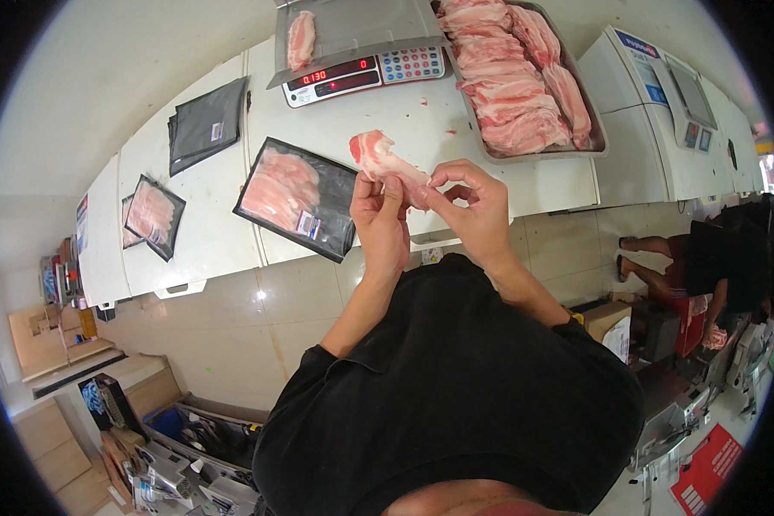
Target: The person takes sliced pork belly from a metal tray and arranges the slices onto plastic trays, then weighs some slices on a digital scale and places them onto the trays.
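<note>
A strip of raw, fatty sliced meat (393, 164) hangs between my two hands above the white freezer lid. My left hand (382, 216) pinches its near side between thumb and fingers. With thumb and forefinger, my right hand (471, 197) grips its right end. Left of my left hand lies a black-backed clear vacuum pouch (335, 222) with meat slices inside and a label. Beyond the hands stands a digital scale (335, 80) with lit red digits; one meat slice (301, 40) rests on its metal pan (367, 32).
A metal tray (535, 155) heaped with meat slices (509, 84) stands right of the scale. Flat black pouches (206, 126) and smaller filled packs (151, 216) lie left. Another scale (690, 103) sits far right. A person (722, 264) bends at the right edge.
</note>
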Available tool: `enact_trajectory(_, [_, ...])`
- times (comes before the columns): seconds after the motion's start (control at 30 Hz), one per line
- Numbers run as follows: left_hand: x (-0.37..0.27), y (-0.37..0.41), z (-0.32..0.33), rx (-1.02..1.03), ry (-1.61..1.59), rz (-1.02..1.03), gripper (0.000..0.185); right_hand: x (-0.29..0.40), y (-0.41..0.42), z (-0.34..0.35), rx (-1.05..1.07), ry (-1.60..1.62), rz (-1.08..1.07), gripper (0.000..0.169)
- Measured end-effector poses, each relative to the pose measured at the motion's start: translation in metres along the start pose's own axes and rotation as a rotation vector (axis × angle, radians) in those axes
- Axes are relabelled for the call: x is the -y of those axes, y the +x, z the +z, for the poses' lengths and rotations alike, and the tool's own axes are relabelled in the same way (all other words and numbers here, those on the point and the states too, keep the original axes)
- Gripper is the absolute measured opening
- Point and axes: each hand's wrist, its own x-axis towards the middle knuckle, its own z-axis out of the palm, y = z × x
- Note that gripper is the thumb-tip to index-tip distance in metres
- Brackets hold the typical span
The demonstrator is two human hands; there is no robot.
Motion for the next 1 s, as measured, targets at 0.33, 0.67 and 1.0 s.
enact_trajectory(0.33, [-0.004,-0.001,0.0,-0.028,0.215,0.069,0.015,-0.013,0.009,-0.001,0.054,-0.191,-0.038,0.017])
enact_trajectory(0.67, [0.006,-0.002,-0.015,0.107,0.367,-0.016,0.02,-0.033,0.016,-0.006,0.117,-0.093,0.2,0.018])
enact_trajectory(1.0, [0.015,-0.002,-0.022,0.022,0.367,-0.039,0.022,-0.031,0.002,0.007,0.046,-0.291,-0.159,0.016])
